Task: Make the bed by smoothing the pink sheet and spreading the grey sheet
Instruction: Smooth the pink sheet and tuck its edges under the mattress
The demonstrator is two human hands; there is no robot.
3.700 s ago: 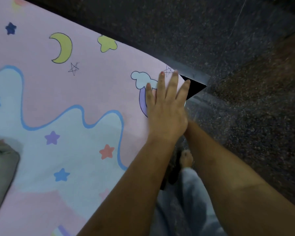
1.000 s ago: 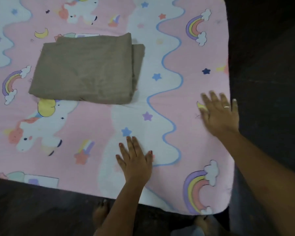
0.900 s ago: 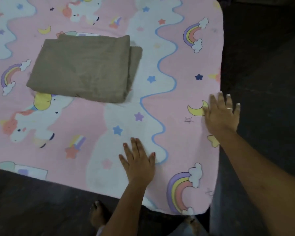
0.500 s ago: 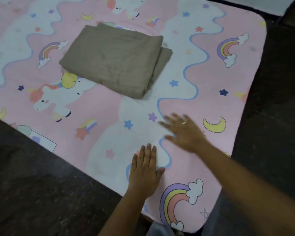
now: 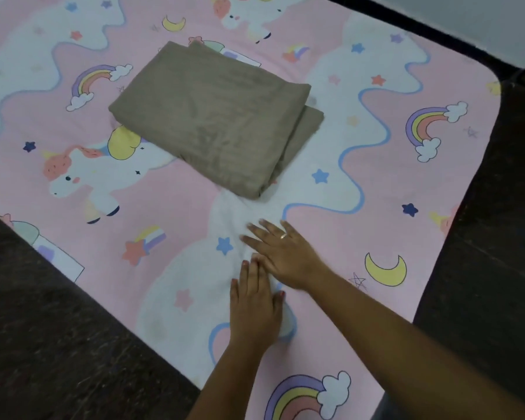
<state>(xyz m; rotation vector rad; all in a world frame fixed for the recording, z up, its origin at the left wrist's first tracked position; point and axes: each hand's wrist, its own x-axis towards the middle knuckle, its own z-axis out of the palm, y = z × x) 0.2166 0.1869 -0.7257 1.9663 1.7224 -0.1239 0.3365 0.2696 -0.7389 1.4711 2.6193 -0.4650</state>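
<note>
Left hand (image 5: 255,307) flat, palm down, fingers straight and held together, pressing the pink sheet (image 5: 179,207) near the bed's near edge; it grasps nothing. Right hand (image 5: 282,256) just beyond it, also flat on the cloth, fingers straight and slightly spread, pointing up-left; likewise released, nothing held. A ring (image 5: 283,236) shows on one right finger. The left fingertips lie right against the heel side of the right hand, touching or nearly so; cannot tell which. Both forearms bare, the left entering from bottom centre, the right from bottom right. Hands sit on a pale wavy patch of the print, with a blue star (image 5: 225,245) just left of the right fingertips, a yellow moon (image 5: 385,269) to the right, and a rainbow (image 5: 308,395) nearer the bottom edge. The sheet shows light creasing between the right fingertips and the grey sheet (image 5: 212,116). The grey sheet lies folded in a thick rectangle on top of the pink sheet, further in toward the middle of the bed, its near corner close to the right hand but apart from it; layered fold edges show on its right side. A unicorn print (image 5: 88,177) lies to its left, partly covered. Dark speckled floor (image 5: 43,344) on the left of the bed, and dark again on the right.
</note>
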